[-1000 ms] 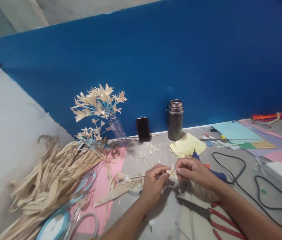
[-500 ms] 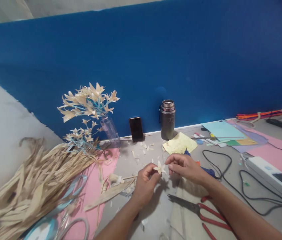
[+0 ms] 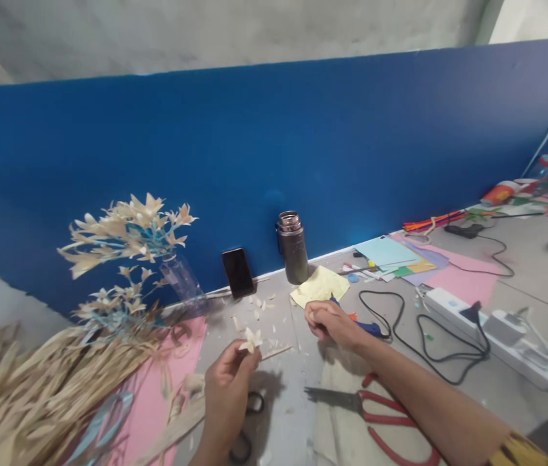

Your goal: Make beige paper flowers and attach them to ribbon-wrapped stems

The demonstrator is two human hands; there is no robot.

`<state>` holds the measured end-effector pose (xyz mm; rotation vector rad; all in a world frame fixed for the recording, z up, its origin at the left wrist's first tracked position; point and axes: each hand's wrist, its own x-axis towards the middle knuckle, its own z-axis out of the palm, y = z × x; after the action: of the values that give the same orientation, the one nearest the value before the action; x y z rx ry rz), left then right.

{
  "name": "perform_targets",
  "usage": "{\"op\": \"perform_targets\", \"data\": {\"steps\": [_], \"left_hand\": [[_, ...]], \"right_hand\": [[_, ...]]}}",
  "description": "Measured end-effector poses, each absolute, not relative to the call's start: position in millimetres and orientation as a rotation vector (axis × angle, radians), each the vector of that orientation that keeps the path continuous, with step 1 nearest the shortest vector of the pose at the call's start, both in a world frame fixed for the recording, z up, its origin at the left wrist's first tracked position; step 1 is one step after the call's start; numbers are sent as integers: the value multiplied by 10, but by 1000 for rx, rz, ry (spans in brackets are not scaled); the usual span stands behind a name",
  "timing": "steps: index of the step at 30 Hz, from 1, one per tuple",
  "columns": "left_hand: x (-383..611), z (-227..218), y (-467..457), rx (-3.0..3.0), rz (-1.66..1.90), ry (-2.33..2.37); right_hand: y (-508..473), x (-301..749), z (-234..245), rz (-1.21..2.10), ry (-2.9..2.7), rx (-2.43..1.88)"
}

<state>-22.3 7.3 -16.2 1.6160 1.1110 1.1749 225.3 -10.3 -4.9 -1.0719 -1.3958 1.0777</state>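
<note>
We see the small pale flower [image 3: 251, 341] near six o'clock in our view, pinched from below by the left hand [image 3: 228, 383]. Towards the flower's three o'clock, the right hand [image 3: 335, 321] is curled closed; whether it holds anything, we cannot tell. We judge the flower very light, papery and fragile, best held gently at its base, sparing the petals.

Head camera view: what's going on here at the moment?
A person's left hand holds a small pale flower. The right hand is apart from it, curled, beside a blue glue gun; whether it holds anything is unclear. Red-handled scissors lie on the table nearer the wearer, and similar flowers stand in a clear vase by the blue wall.
</note>
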Motion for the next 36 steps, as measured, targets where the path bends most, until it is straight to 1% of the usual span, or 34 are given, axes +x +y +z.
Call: {"op": "perform_targets", "data": {"steps": [5, 11, 16, 23, 26, 31, 36], "left_hand": [[-261, -359, 186, 1575, 1274, 1208], [-239, -402, 181, 1604, 1305, 1161], [-253, -470, 188, 1539, 1288, 1149], [-194, -425, 132, 1496, 1231, 1087], [-170, -405, 66, 1578, 1194, 1015], [-167, -365, 2, 1646, 1170, 1031], [-193, -335, 26, 1568, 1208, 980]], "right_hand": [[-102, 2268, -60, 984, -1374, -1059], [-52, 2226, -98, 1017, -1291, -1148], [-85, 2225, -86, 997, -1373, -1242], [-150, 2194, -43, 968, -1477, -1288], [-132, 2186, -93, 910, -1551, -1316], [-67, 2201, -216, 810, -1617, -1360], [-65, 2203, -224, 756, -1669, -1382]]}}
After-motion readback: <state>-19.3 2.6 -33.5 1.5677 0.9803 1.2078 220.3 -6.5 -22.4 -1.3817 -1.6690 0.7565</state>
